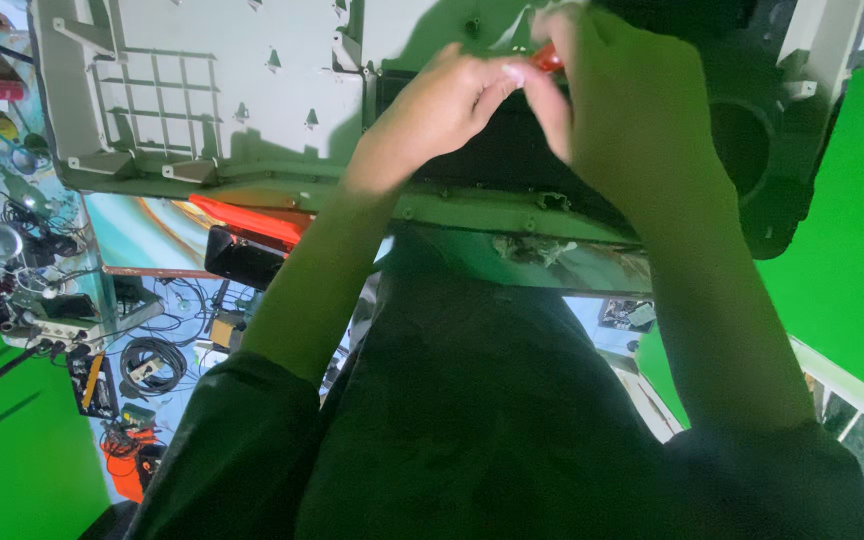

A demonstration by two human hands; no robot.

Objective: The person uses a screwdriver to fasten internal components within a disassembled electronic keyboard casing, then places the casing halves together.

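A large grey plastic housing (212,100) with ribs and a grid pattern lies in front of me, with a black inner section (742,140) that has a round opening. My left hand (447,110) and my right hand (607,95) meet over the black part near the top edge. Both pinch a small red-orange object (549,60), only a sliver of which shows between the fingers. My dark sleeves and torso fill the lower middle of the view.
A red and black device (247,240) sits under the housing's front edge. On the left, a cluttered surface holds coiled cables (152,360), tools and small parts. Green sheets (852,230) lie at the right and lower left.
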